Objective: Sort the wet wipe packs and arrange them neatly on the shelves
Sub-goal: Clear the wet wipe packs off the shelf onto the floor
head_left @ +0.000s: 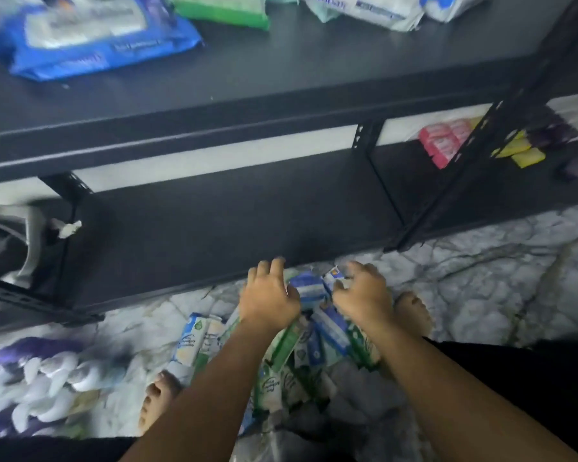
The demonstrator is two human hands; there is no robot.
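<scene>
Stretches both bare forearms (214, 378) forward and down; holds left hand (267, 296) and right hand (364, 293) palm-down, near each other, fingers (277, 265) curled.

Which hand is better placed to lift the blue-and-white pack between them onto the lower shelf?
Probably the left hand: its thumb lies against the blue-and-white pack, and its fingers reach the lower shelf edge. The right hand seems busy with a neighbouring pack; blur hides either grip.

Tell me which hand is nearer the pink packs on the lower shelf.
Right. The right hand lies below-left of the pink packs; the left hand is farther to the left.
</scene>
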